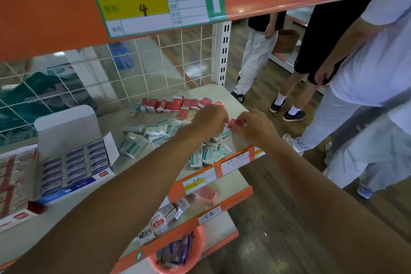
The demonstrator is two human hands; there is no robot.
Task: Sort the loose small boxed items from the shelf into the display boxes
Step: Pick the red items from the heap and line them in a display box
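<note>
Both hands meet over the right end of the shelf (115,122), near its front corner, with a small red box (235,123) between them, lifted off the surface. The right hand (255,128) has its grip clamped on the box, fingers and thumb pinching its right end. The left hand (209,121) is curled in against the box's left end. Its fingertips are hidden behind the knuckles, so I cannot tell whether its grip is on the box or only steadying it.

More red boxes (175,104) lie in a ragged row along the shelf's back edge, some upright, some tipped over. A loose heap of green-and-white boxes (155,138) spreads from the middle to the front edge, under the forearms. At the left end stands an open display box (66,127) packed with blue packs, and beside it, at the far left edge, a second display box (21,216) with red-and-white contents.

The step in hand looks like picking out one red box to carry left. To do it well:
- Take the box fully into one hand before moving.
- Turn it to match the packs already in rows.
- Lift the forearms clear of the green-and-white heap so nothing goes over the front edge.
- Check which display box takes red ones; the blue one looks full.
</note>
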